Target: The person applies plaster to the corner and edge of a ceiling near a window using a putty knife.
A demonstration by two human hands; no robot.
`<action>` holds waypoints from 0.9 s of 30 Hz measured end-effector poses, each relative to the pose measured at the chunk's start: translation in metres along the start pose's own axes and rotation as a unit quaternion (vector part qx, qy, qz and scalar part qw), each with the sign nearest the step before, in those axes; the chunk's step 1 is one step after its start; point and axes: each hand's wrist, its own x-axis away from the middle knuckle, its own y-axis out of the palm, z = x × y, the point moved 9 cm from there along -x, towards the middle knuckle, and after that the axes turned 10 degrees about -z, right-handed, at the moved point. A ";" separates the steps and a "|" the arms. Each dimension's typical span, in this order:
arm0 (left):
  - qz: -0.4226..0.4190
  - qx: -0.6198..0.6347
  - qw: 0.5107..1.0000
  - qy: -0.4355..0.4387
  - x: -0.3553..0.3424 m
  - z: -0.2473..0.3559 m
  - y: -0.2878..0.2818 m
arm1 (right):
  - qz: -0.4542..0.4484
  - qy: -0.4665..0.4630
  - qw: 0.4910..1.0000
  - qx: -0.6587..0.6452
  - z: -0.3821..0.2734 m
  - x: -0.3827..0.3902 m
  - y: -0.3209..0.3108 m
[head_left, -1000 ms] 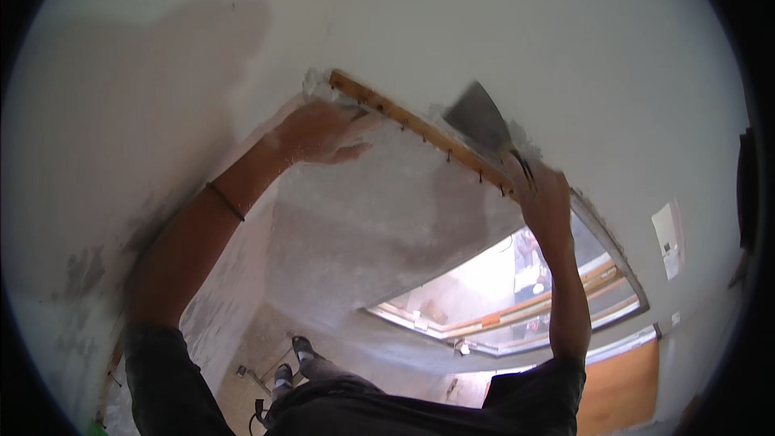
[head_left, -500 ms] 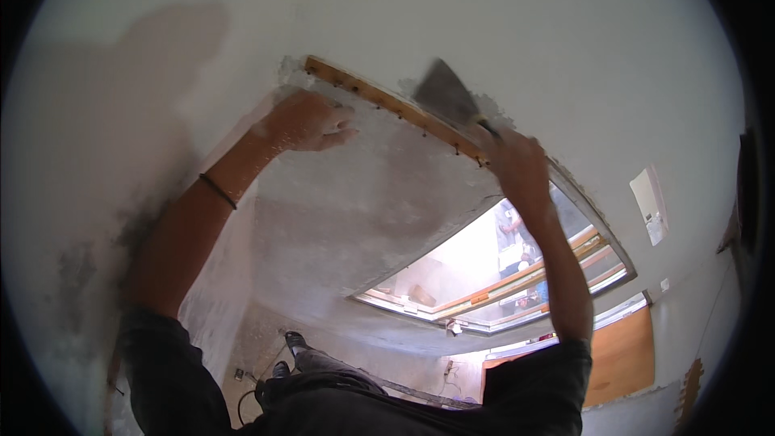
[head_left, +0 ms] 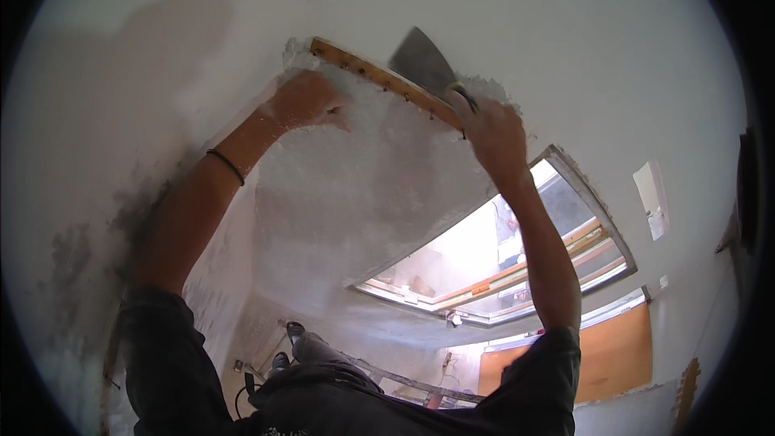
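Observation:
My right hand [head_left: 494, 133] is closed round the handle of a putty knife [head_left: 424, 63] with a broad grey blade. The blade lies just above a wooden strip [head_left: 371, 73] studded with several nails or small hooks. That strip runs along the edge of the plastered surface, and my right hand covers its right-hand end. Close to the strip's left end is my left hand [head_left: 307, 101], held against or near the plaster. Its fingers are curled in; whether anything is between them is hidden. Rough grey patches [head_left: 488, 87] of plaster show beside the strip.
To the right, a framed window [head_left: 492, 254] opens onto a bright outside. An orange-brown board [head_left: 605, 355] stands below it. A white wall opening or box [head_left: 650, 198] sits farther right. Dark stains [head_left: 73, 254] mark the left wall. My shoes [head_left: 282, 359] are far below, near a cable.
My right hand and the putty knife have moved left and up along the strip. My left hand has shifted slightly upward, its fingers more curled.

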 end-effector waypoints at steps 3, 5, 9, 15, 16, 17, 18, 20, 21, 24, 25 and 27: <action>0.005 0.016 1.000 -0.019 0.005 -0.014 0.000 | -0.059 0.107 0.992 0.025 0.013 -0.010 0.014; 0.068 -0.041 0.997 0.016 0.013 -0.005 -0.014 | -0.044 0.134 0.990 -0.010 0.023 0.007 0.002; 0.001 0.018 1.000 -0.014 0.001 -0.008 -0.003 | 0.008 0.066 0.996 0.055 0.017 -0.012 0.011; -0.008 -0.044 0.998 -0.033 0.008 -0.006 -0.004 | -0.021 -0.021 0.985 0.172 0.006 0.010 0.000; -0.001 -0.115 0.993 -0.026 0.008 0.003 -0.007 | -0.002 -0.079 0.973 0.215 -0.004 0.014 -0.003; 0.003 -0.117 0.993 -0.030 0.007 -0.001 -0.011 | -0.020 -0.016 0.990 0.139 0.010 0.004 -0.004; -0.018 -0.074 0.997 -0.031 0.005 -0.006 -0.007 | -0.043 0.055 0.996 0.059 0.023 -0.001 0.002; -0.033 -0.019 0.999 -0.022 0.000 -0.002 0.002 | 0.067 -0.121 0.973 0.184 -0.024 -0.007 0.002; -0.038 0.016 0.998 -0.047 0.010 -0.015 0.005 | -0.024 0.029 0.993 0.116 -0.025 -0.030 0.008; -0.026 0.030 0.997 -0.068 0.016 -0.017 0.001 | -0.018 -0.098 0.964 0.247 -0.016 -0.002 0.010; -0.007 -0.030 0.998 -0.046 0.018 -0.013 -0.002 | -0.029 -0.077 0.970 0.231 0.001 0.012 0.006; 0.022 -0.091 0.995 -0.034 0.019 -0.008 -0.013 | -0.040 -0.068 0.972 0.221 0.009 0.010 0.006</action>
